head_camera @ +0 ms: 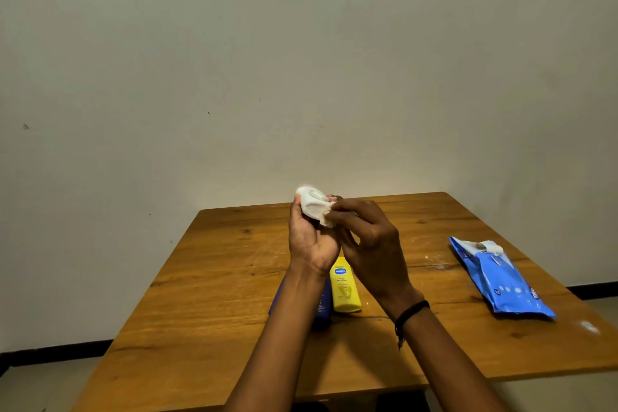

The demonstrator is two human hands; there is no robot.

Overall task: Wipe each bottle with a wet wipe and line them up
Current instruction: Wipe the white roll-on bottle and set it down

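Observation:
Both hands are raised together above the middle of the wooden table (217, 278). My left hand (309, 241) cups a crumpled white wet wipe (314, 206), and my right hand (368, 241) pinches the same wipe at its right edge. What the wipe may wrap is hidden. Below the hands a yellow lotion bottle (344, 291) lies on the table. A dark blue bottle (322, 309) lies right beside it on the left, mostly hidden by my left forearm.
A blue pack of wet wipes (501, 281) lies on the right side of the table, its flap open at the far end. A pale wall stands just behind the table's far edge. A black band circles my right wrist.

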